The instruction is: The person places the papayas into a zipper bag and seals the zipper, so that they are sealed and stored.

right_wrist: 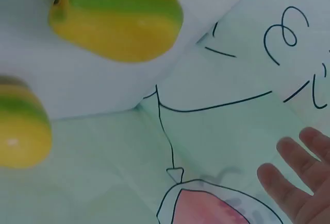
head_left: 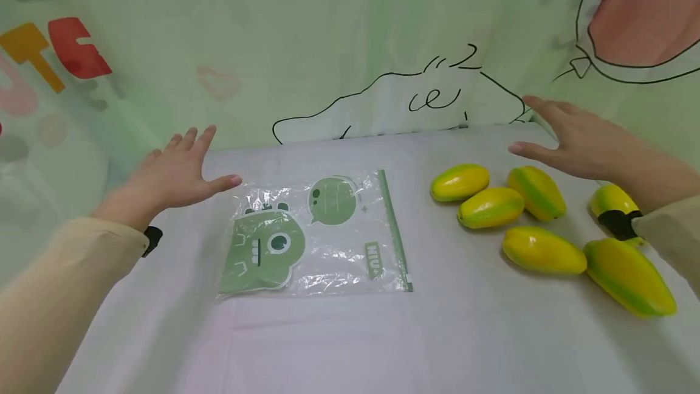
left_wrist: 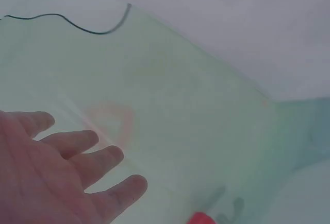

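Note:
My left hand (head_left: 177, 175) is raised with fingers spread, near the far left corner of a clear zip bag (head_left: 333, 260). The bag lies flat, printed with a green cartoon monster, its green zip edge on the right. On the other side, my right hand (head_left: 585, 138) hovers with straight fingers above several yellow-green fruits that look like papayas or mangoes, one of them a fruit (head_left: 536, 192) just below the thumb. Both palms hold nothing; the left wrist view shows bare left fingers (left_wrist: 118, 195), the right wrist view bare right fingers (right_wrist: 283, 183).
Nearer on the right lie a long fruit (head_left: 544, 250) and a larger one (head_left: 629, 278). Another fruit (head_left: 612, 199) is partly hidden by the right wrist. A white cloth (head_left: 328, 345) covers the table, and a pale green printed curtain (head_left: 306, 35) hangs behind it.

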Available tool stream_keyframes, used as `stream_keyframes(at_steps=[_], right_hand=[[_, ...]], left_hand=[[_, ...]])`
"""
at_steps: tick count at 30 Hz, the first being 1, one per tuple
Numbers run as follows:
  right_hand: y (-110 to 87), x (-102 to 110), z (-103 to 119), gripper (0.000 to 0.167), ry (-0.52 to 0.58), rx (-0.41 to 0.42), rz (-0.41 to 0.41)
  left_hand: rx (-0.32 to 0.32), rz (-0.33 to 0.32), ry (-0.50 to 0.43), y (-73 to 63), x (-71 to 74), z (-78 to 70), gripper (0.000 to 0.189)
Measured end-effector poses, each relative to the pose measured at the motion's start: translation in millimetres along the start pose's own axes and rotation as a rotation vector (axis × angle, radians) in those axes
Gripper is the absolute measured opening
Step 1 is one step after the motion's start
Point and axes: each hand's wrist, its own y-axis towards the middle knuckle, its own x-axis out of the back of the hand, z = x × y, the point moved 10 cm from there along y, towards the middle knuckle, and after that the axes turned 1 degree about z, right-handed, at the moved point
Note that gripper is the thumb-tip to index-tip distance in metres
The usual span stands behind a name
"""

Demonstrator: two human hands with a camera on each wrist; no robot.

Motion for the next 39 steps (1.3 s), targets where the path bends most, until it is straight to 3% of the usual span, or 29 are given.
stream_keyframes(at_steps=[4,8,14,18,21,24,28,34,39], right_hand=[[1.0,-6.5,16.7,0.089,0.059,0.023,0.008],[6.9,-19.2,47.0,0.076,0.144,0.045,0.008],[17.7,-45.0,113.7,0.055,0.272,0.117,0.013],[24.4,-75.2,157.8,0.048,0.322,0.154,0.076],[27.3,-96.6,180.8,0.044,0.323,0.186,0.111],[28.9,-110.4,194.2,0.040,0.318,0.212,0.117],[28.3,-123.5,195.3,0.039,0.328,0.201,0.139],[27.6,-134.2,194.0,0.039,0.317,0.182,0.160],[26.2,-138.6,192.3,0.039,0.337,0.184,0.166]], left_hand=[[-0.062,-0.017,-0.017,7.5,0.9,-36.9,0.107],[-0.129,-0.031,-0.047,19.3,-7.8,-85.7,0.101],[-0.130,0.050,-0.114,40.3,-49.8,-169.8,0.088],[-0.115,0.100,-0.150,42.7,-82.2,-221.7,0.072],[-0.101,0.108,-0.158,40.5,-99.9,-248.3,0.059],[-0.082,0.102,-0.137,38.4,-112.6,-262.0,0.054],[-0.049,0.102,-0.123,39.8,-125.3,-271.8,0.046],[-0.036,0.138,-0.172,44.7,-137.1,-267.8,0.037],[-0.066,0.108,-0.226,45.2,-139.4,-268.9,0.041]])
